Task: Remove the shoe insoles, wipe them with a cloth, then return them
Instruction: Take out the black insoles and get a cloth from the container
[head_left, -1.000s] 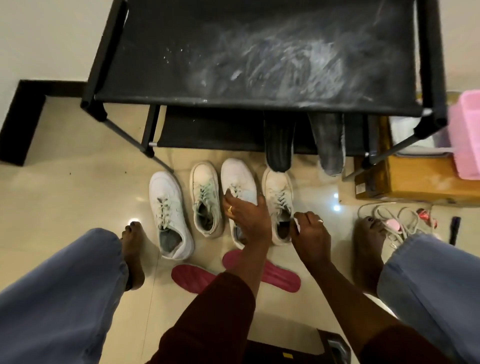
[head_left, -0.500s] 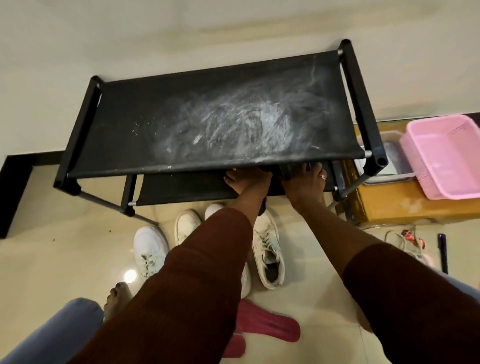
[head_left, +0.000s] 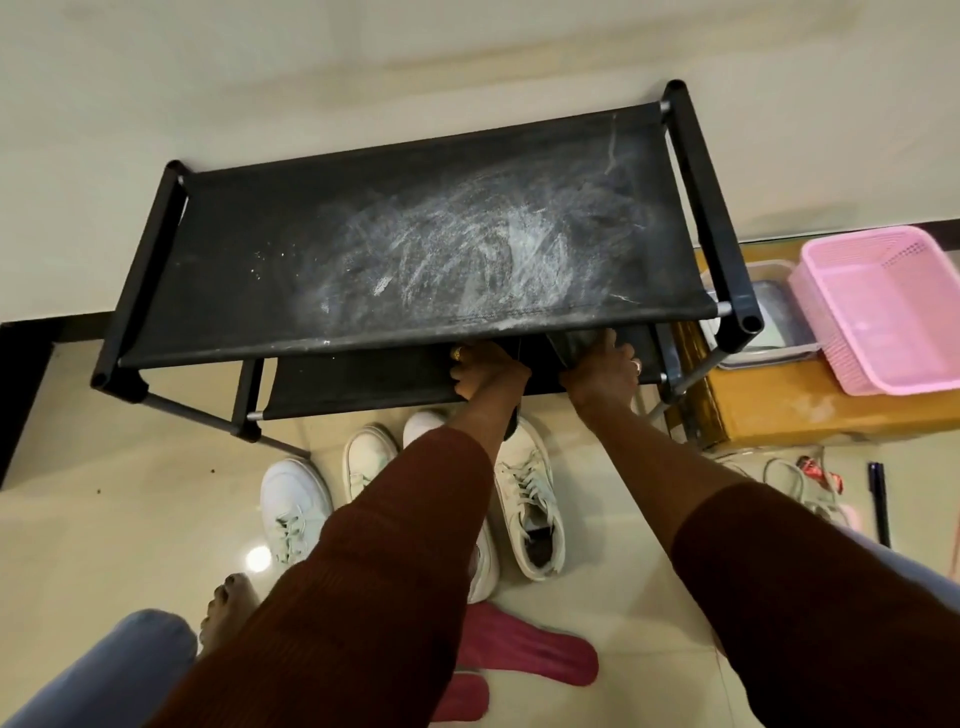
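Observation:
My left hand and my right hand reach under the top of the black shoe rack to its lower shelf. The left grips a black shoe whose heel shows below my wrist. The right grips a dark grey shoe; most of both shoes is hidden by the top shelf. Several white sneakers stand on the floor below, one between my arms and one further left. Two red insoles lie on the tiles near me. No cloth is in view.
A pink basket and a clear tray sit on a cardboard box right of the rack. Sandals and a black pen lie on the floor at right. My bare foot is at lower left.
My hands left the white sneakers on the floor and went up to the dark shoes on the rack's lower shelf. The view tilted up toward the rack.

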